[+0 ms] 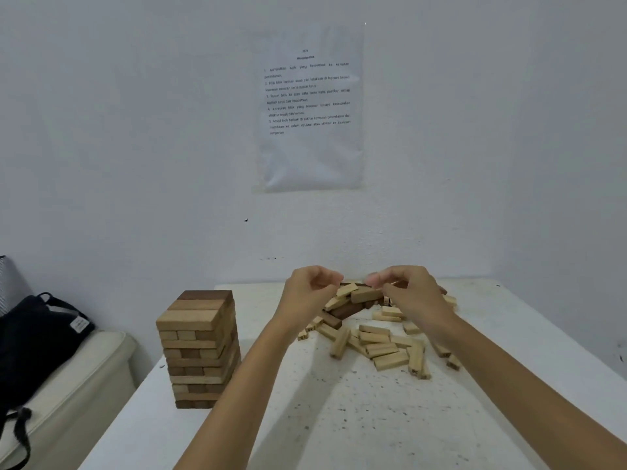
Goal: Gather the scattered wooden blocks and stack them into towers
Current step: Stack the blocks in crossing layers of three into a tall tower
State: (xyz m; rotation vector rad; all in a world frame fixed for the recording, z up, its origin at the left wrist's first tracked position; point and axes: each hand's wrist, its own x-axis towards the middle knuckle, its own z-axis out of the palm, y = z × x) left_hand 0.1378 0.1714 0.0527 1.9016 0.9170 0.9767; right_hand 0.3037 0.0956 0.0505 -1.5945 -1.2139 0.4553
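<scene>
Blocks in a loose heap on the far middle of the table, mostly pale wood, a few dark pieces near the top and far side. Lying at all angles: some flat, some tilted against each other, several spilled toward the near side, apart from the pile. Tower upright near the table's left edge, well apart from the heap, layers crossed, pale and dark wood mixed, three pieces side by side on top.

Left hand raised over the heap's left side, fingers curled inward, thumb toward the fingertips, just beside a tilted pale block at the top. Cannot tell whether touching or pinching it. Right hand over the heap's right side, fingers bent down, fingertips blurred and drawn close together above the same top pieces. Cannot tell whether clamped on anything. Hands near each other, a narrow gap between, both forearms reaching in from the bottom edge.

Table white, speckled with dark flecks. Behind, a pale wall with a printed sheet in a clear sleeve, text too small to read. At left, a black bag resting on a cream cushion beside the table.
</scene>
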